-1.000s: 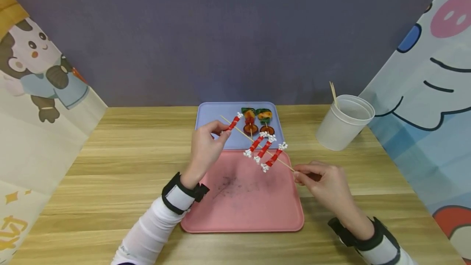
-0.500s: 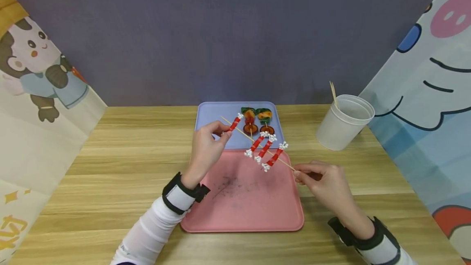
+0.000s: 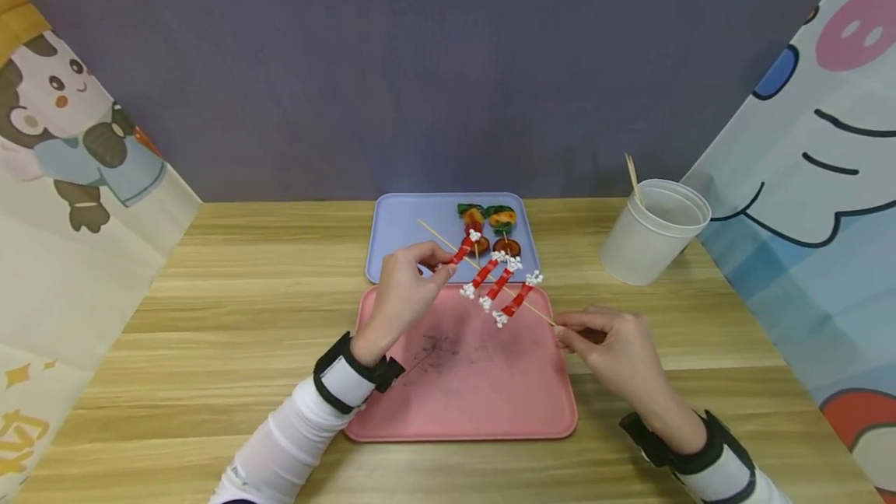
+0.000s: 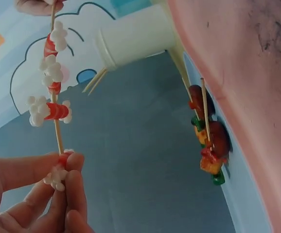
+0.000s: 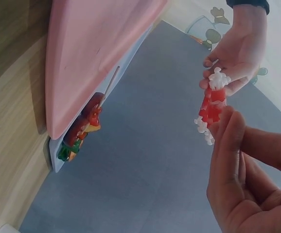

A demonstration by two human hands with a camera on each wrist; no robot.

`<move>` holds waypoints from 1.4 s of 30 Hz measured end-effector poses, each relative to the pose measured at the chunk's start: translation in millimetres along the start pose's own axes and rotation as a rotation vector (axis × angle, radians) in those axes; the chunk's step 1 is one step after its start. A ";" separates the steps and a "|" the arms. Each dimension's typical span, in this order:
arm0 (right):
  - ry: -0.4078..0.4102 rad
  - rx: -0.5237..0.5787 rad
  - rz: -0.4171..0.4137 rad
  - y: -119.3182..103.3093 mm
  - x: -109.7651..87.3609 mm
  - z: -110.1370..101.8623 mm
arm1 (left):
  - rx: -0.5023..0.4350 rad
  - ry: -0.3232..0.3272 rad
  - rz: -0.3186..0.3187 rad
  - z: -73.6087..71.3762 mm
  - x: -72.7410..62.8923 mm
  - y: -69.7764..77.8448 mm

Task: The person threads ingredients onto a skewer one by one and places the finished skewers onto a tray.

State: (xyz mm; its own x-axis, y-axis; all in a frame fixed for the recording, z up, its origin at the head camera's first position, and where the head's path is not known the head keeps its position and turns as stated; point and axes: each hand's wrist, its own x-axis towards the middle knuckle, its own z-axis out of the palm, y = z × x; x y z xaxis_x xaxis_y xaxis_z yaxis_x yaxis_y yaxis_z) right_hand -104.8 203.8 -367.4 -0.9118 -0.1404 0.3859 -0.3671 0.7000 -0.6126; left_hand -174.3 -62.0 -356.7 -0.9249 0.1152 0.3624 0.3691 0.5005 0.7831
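My left hand [image 3: 406, 286] pinches a red roll with white knobbly ends [image 3: 465, 247], much like a toy enoki roll, which sits on a thin wooden skewer [image 3: 539, 313]. In the left wrist view the skewer runs into that roll [image 4: 65, 158] between thumb and fingers. Three similar rolls [image 3: 498, 284] are threaded crosswise farther down the stick. At its lower right end, my right hand [image 3: 619, 341] grips the skewer between thumb and fingers. The skewer is held slanted above the trays, its bare tip pointing up and left. In the right wrist view the fingers [image 5: 233, 141] hide most of the stick.
Below the hands lies a pink tray [image 3: 462, 411] with dark marks. Behind it, a blue tray [image 3: 395, 236] bears two finished-looking skewers of mushroom and vegetable pieces [image 3: 502, 218]. A white bucket [image 3: 633, 247] holding thin sticks [image 3: 633, 177] stands at the right, near the patterned side wall.
My left hand has slid the roll down along the skewer, rightward and nearer the other three. The right hand stays almost still, holding the stick's end.
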 end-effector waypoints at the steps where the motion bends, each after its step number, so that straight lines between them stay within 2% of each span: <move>1: -0.002 0.002 0.002 0.1 0.1 0.3 | -0.002 -0.007 0.002 0.4 -0.4 0.4; 5: -0.027 0.028 0.020 -0.2 0.7 2.0 | -0.005 -0.035 0.006 1.3 -2.0 2.1; 10: -0.095 0.061 0.082 -2.3 1.8 3.2 | -0.018 -0.032 -0.009 0.2 -2.0 2.0; 14: -0.185 0.026 0.129 -5.7 2.9 3.4 | -0.027 -0.055 -0.015 1.2 -0.7 -0.1; 20: -0.356 -0.057 0.135 -10.4 9.8 6.5 | -0.018 -0.065 -0.003 3.5 3.8 -4.0; 24: -0.446 0.008 0.151 -12.9 19.6 12.7 | 0.025 -0.053 0.026 0.8 10.3 -9.4; 29: -0.489 0.065 0.141 -17.2 38.6 30.4 | 0.086 0.042 0.049 -17.9 17.3 -20.7; 31: -0.492 0.064 0.149 -19.7 48.1 39.8 | 0.090 0.104 0.045 -29.2 17.2 -24.6; 34: -0.502 0.079 0.171 -22.6 63.6 54.3 | 0.087 0.163 0.040 -46.0 13.4 -29.6; 38: -0.509 0.092 0.186 -23.5 83.1 72.8 | 0.119 0.198 0.031 -62.7 4.0 -36.9; 42: -0.511 0.087 0.156 -22.1 98.7 86.6 | 0.154 0.212 0.025 -73.6 -5.3 -43.1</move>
State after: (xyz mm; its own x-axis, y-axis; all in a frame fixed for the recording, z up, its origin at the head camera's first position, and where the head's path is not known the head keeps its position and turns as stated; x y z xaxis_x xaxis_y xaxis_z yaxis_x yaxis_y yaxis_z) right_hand -202.6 113.8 -375.5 -0.9222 -0.3773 -0.0850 -0.2147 0.6823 -0.6988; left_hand -178.6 -147.3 -355.2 -0.8700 -0.0449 0.4910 0.3583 0.6265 0.6922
